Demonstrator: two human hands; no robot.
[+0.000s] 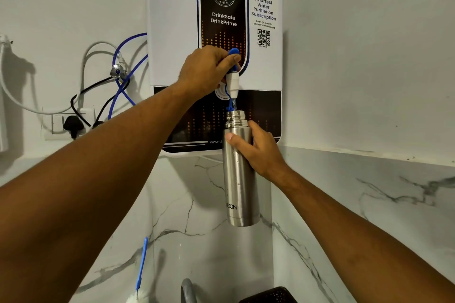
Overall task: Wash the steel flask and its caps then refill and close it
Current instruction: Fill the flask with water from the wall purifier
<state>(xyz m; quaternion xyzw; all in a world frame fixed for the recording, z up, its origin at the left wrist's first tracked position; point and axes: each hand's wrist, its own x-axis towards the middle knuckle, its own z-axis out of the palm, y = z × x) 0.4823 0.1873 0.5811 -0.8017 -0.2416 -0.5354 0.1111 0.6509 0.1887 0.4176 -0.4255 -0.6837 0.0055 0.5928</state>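
Room: I looked at a white wall above a grey-veined marble surround [369, 204], with a water purifier [172, 19] mounted on the wall.
Left side: a wall socket [57, 120] held a black plug [73, 125]; white, black and blue hoses [128, 47] looped beside the purifier.
Left hand: the left hand [209, 69] was clenched on the blue tap lever [234, 53], thumb on top, above the white spout [232, 83].
Water: I saw a thin stream [234, 104] running from the spout into the flask's mouth.
Flask: the steel flask [240, 179] stood upright in the air just under the spout, its threaded neck uncovered, in front of the purifier's dark lower panel.
Right hand: the right hand [256, 152] grasped the flask's upper body, thumb across the front.
Bottom edge: a blue-handled brush [142, 263] leaned at the left corner; a curved metal faucet [187, 290] and a black perforated basket [270, 296] showed partly.
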